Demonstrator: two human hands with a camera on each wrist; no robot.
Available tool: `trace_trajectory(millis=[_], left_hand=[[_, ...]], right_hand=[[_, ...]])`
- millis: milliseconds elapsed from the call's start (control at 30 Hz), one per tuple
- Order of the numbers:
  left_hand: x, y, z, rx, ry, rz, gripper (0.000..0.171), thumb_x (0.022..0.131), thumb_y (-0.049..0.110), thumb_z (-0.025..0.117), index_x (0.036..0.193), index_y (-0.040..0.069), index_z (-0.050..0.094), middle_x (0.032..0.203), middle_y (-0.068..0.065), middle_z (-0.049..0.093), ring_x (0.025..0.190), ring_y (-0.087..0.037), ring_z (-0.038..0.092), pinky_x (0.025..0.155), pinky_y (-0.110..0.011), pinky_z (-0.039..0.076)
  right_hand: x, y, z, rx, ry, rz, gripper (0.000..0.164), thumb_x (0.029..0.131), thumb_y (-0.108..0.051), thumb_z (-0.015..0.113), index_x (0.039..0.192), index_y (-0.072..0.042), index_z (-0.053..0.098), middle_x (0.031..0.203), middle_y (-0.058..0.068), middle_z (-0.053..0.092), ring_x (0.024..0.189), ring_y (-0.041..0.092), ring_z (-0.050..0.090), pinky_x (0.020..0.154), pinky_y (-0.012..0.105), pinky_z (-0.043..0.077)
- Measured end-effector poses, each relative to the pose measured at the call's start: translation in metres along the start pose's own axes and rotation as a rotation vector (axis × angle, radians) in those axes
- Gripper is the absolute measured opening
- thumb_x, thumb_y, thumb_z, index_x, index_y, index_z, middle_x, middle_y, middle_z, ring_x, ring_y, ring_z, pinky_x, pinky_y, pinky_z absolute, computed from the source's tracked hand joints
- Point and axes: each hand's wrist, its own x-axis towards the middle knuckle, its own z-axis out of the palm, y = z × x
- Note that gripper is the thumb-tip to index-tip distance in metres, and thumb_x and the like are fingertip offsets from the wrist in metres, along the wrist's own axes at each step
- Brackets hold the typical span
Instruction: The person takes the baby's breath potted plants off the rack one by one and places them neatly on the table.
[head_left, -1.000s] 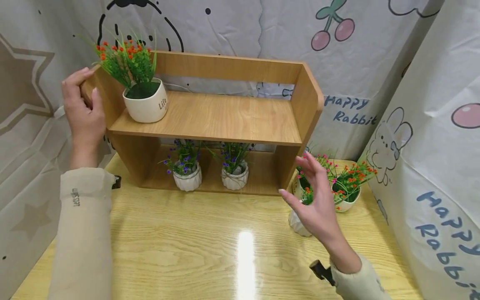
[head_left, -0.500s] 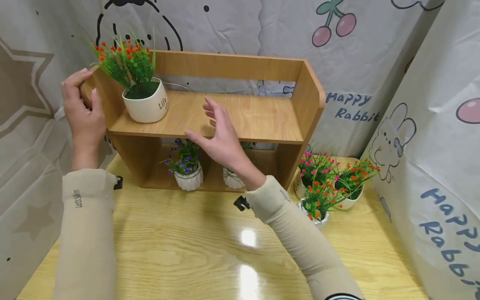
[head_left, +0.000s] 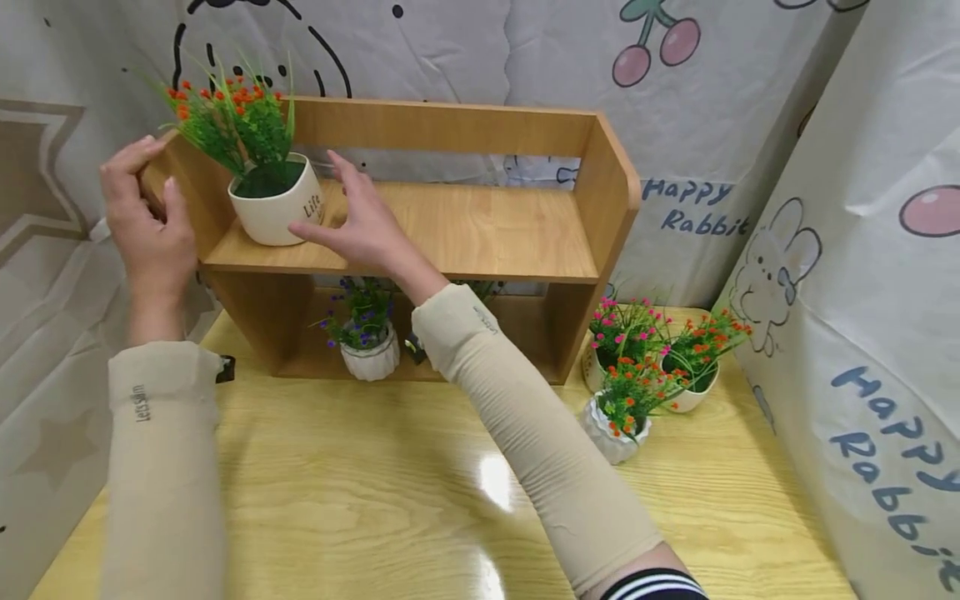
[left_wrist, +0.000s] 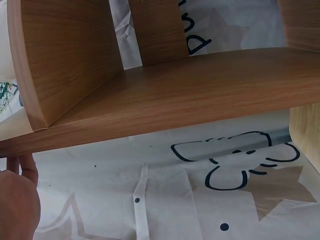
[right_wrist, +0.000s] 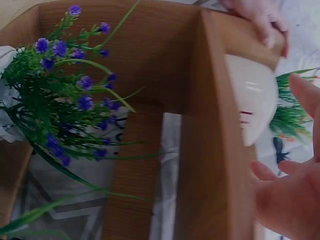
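My left hand [head_left: 153, 229] grips the left side panel of a two-tier wooden shelf [head_left: 487, 233]; the left wrist view shows its fingers [left_wrist: 29, 169] at the panel edge. On the upper tier's left end stands a white pot marked "Life" [head_left: 272, 212], holding an artificial plant with orange flowers [head_left: 232, 125]. My right hand [head_left: 367, 221] is just right of that pot, thumb and fingers spread, holding nothing. Whether it touches the pot I cannot tell. Below, a white pot with purple flowers [head_left: 371, 354] sits on the lower tier. My right forearm mostly hides another plant there.
Right of the shelf, three potted plants stand on the wooden table [head_left: 337, 500]: one with pink flowers [head_left: 630, 325], one with orange flowers in a round pot [head_left: 690, 392], and one in a ridged white pot [head_left: 615, 433]. A printed curtain [head_left: 847, 292] hangs behind and beside them.
My right hand has moved left from beside the plants on the right, across the shelf front, to the "Life" pot. My left hand keeps its hold on the side panel.
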Motion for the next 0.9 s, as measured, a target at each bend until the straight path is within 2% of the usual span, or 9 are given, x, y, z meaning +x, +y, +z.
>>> trace_trajectory(millis=[167, 300, 433, 567, 800, 900], left_hand=[[-0.002, -0.002, -0.003, -0.005, 0.001, -0.005, 0.038, 0.097, 0.006, 0.049, 0.132, 0.012, 0.064, 0.14, 0.005, 0.057, 0.138, -0.009, 0.048, 0.118, -0.024, 0.035], [-0.003, 0.0, -0.004, 0.001, 0.0, -0.012, 0.038, 0.098, 0.007, 0.049, 0.133, 0.013, 0.063, 0.14, 0.006, 0.056, 0.138, -0.009, 0.048, 0.118, -0.024, 0.035], [-0.002, 0.001, -0.004, 0.023, -0.016, -0.003, 0.037, 0.1, 0.009, 0.048, 0.135, 0.013, 0.061, 0.142, 0.003, 0.055, 0.139, -0.008, 0.047, 0.119, -0.024, 0.034], [-0.001, -0.004, -0.001, 0.019, -0.02, -0.004, 0.037, 0.1, 0.009, 0.048, 0.134, 0.014, 0.062, 0.142, 0.003, 0.055, 0.14, -0.008, 0.046, 0.12, -0.024, 0.033], [0.002, -0.026, -0.001, 0.017, -0.01, -0.008, 0.039, 0.099, 0.011, 0.05, 0.135, 0.02, 0.062, 0.142, 0.009, 0.055, 0.139, -0.009, 0.047, 0.119, -0.024, 0.035], [0.003, -0.031, -0.001, 0.015, -0.011, -0.015, 0.039, 0.099, 0.012, 0.051, 0.135, 0.021, 0.062, 0.142, 0.009, 0.055, 0.139, -0.009, 0.047, 0.119, -0.024, 0.034]], right_hand=[[0.016, 0.002, 0.019, -0.036, 0.023, 0.056, 0.109, 0.087, -0.054, 0.077, 0.168, -0.028, 0.008, 0.173, -0.01, 0.015, 0.162, 0.014, 0.005, 0.128, 0.032, 0.019], [0.028, 0.0, 0.033, -0.035, 0.056, 0.056, 0.113, 0.084, -0.053, 0.08, 0.168, -0.027, 0.009, 0.17, -0.006, 0.024, 0.157, 0.01, 0.021, 0.122, 0.024, 0.028], [0.036, -0.002, 0.041, -0.083, 0.066, 0.03, 0.115, 0.083, -0.054, 0.081, 0.168, -0.024, 0.01, 0.163, -0.005, 0.034, 0.145, 0.006, 0.037, 0.112, 0.016, 0.036], [0.039, 0.0, 0.04, -0.105, 0.074, 0.039, 0.109, 0.084, -0.053, 0.08, 0.167, -0.023, 0.015, 0.159, -0.005, 0.037, 0.139, 0.004, 0.041, 0.107, 0.013, 0.037], [0.037, 0.002, 0.039, -0.086, 0.057, 0.031, 0.106, 0.085, -0.053, 0.079, 0.167, -0.028, 0.016, 0.161, -0.007, 0.034, 0.14, 0.003, 0.039, 0.109, 0.013, 0.035], [0.036, 0.002, 0.038, -0.087, 0.057, 0.036, 0.104, 0.085, -0.053, 0.079, 0.166, -0.029, 0.018, 0.158, -0.008, 0.036, 0.136, 0.002, 0.041, 0.107, 0.013, 0.037]])
